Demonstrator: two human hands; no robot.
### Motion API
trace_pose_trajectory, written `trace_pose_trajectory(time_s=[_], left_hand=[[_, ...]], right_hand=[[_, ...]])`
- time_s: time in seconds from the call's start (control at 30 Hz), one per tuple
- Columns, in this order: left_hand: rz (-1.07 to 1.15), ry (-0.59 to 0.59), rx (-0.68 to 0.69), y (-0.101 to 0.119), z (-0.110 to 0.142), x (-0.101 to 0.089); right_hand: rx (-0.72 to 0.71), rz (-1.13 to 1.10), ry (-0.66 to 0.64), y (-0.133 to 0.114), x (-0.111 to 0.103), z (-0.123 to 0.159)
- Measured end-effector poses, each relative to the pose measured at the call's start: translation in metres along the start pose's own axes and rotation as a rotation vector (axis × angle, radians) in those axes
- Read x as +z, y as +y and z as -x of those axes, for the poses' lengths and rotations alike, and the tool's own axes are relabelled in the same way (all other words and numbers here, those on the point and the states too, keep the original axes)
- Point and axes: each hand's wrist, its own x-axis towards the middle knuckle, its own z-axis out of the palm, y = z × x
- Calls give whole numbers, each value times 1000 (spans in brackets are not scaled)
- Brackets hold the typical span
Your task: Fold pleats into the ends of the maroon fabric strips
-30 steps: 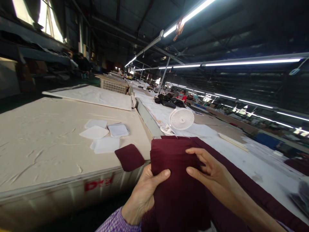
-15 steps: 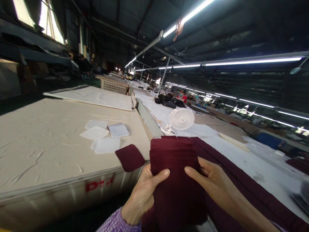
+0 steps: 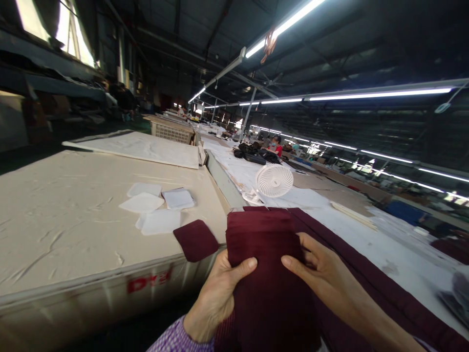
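Observation:
A dark maroon piece of fabric (image 3: 267, 288) is held up in front of me by both hands, its top edge roughly level with the table. My left hand (image 3: 220, 288) grips its left side, thumb pressed on the face and fingers behind. On the opposite side my right hand (image 3: 318, 269) pinches it the same way, fingers partly hidden. Left of the hands, a small maroon fabric piece (image 3: 196, 240) with cut corners lies at the edge of the beige-topped surface. Long maroon cloth (image 3: 359, 264) stretches along the white table to the right, behind my right hand.
Several white pattern-like pieces (image 3: 161, 221) lie on the beige surface (image 3: 73, 220). A white clip fan (image 3: 274, 181) stands on the white table (image 3: 395, 259), with dark items (image 3: 256, 152) beyond it. A person in red (image 3: 275, 146) is farther back. A plastic crate (image 3: 172, 131) stands behind.
My hands keep their hold, and the fabric's lower part has shifted slightly. The whole view has moved a little.

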Motion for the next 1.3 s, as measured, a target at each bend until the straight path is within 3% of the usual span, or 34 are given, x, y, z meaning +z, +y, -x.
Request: trace_pose_trajectory(time_s=[0.17,0.4,0.53,0.67,0.9,1.3], left_hand=[[-67,-162,-50,2,1,-1],[-139,-275,-57,4,4,-4],[-166,-236,-46,7,2,-6],[-108,-84,10,9,-1,-6],[-75,25,49,9,0,-5],[-25,-27,39,4,3,-2]], right_hand=[[-154,187,102,-12,-7,0],[-83,187,27,-17,-10,-1],[-13,41,-35,-14,-12,-2],[22,-171,-154,-8,-9,0],[16,-157,-223,-4,-2,5],[131,-287,-69,-11,6,6]])
